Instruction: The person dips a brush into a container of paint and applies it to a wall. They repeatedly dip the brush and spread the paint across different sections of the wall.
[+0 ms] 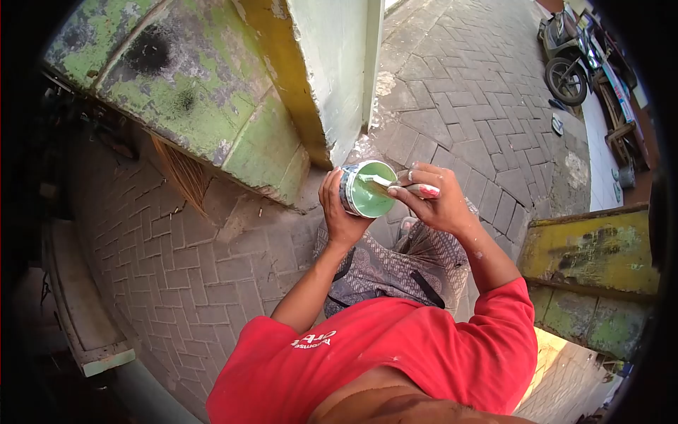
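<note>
My left hand is wrapped round the side of a small paint can, which is tilted with its mouth towards me. Light green paint coats the inside of the can. A paintbrush with a red mark on its handle is gripped in my right hand. The brush's head is at the can's mouth, with pale paint on it. How deep the paint lies cannot be told. Specks of paint dot my right hand and forearm.
A white pillar with a yellow edge stands just ahead, joined to a peeling green wall. A straw broom leans under it. Another low yellow-green wall is at right. A motorbike stands beyond the paving.
</note>
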Motion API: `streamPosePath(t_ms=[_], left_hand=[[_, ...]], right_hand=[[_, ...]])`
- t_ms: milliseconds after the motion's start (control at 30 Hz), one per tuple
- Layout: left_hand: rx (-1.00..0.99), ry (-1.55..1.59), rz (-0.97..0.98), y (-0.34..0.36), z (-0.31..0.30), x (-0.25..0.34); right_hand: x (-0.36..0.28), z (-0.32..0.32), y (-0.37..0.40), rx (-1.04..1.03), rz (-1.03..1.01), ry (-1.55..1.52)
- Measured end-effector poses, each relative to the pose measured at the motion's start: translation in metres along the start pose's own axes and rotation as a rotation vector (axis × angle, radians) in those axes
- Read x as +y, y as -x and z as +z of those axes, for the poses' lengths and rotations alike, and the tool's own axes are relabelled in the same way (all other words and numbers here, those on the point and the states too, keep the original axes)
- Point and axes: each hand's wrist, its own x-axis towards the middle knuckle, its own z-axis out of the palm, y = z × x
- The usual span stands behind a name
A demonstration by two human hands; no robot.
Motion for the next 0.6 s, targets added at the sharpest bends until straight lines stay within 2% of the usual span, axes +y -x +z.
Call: streamPosePath(t_ms=[67, 100, 167, 200, 267, 300, 367, 400, 433, 500, 567, 600], left_hand=[[0.000, -0.039, -0.048, -0.005, 0.008, 0.002], [-0.019, -0.068, -0.039, -0.003, -0.020, 0.002], [0.023, -0.074, -0.016, -0.006, -0.019, -0.003], [0.031, -0.068, -0.020, -0.005, -0.017, -0.001], [0.025, -0.043, -0.063, -0.004, -0.017, 0.001], [0.033, -0.046, -0.056, -0.007, -0.019, 0.002], [0.018, -0.046, -0.066, -0.010, -0.023, 0.005], [0.015, -0.059, -0.050, -0.011, -0.025, 0.004], [0.024, -0.062, -0.043, -0.012, -0.027, 0.004], [0.008, -0.052, -0.062, -0.015, -0.030, 0.007], [0.021, -0.046, -0.053, -0.020, -0.033, 0.010], [0.000, -0.044, -0.064, -0.023, -0.034, 0.011]], right_hand=[[0.008, -0.003, -0.004, 0.009, 0.012, 0.001], [-0.006, 0.012, -0.003, 0.020, 0.009, -0.032], [-0.005, 0.015, -0.010, 0.176, -0.204, -0.147], [-0.001, 0.016, -0.008, 0.170, -0.206, -0.139], [0.009, 0.020, -0.003, 0.084, -0.104, -0.238], [0.010, 0.021, -0.002, 0.086, -0.115, -0.238], [0.009, 0.021, 0.001, 0.106, 0.004, -0.285], [0.007, 0.021, 0.002, 0.142, 0.082, -0.276], [0.005, 0.022, 0.003, 0.144, 0.070, -0.275], [0.006, 0.027, 0.003, 0.275, 0.135, -0.371], [0.009, 0.032, 0.001, 0.286, 0.188, -0.432], [0.010, 0.035, -0.001, 0.331, 0.228, -0.592]])
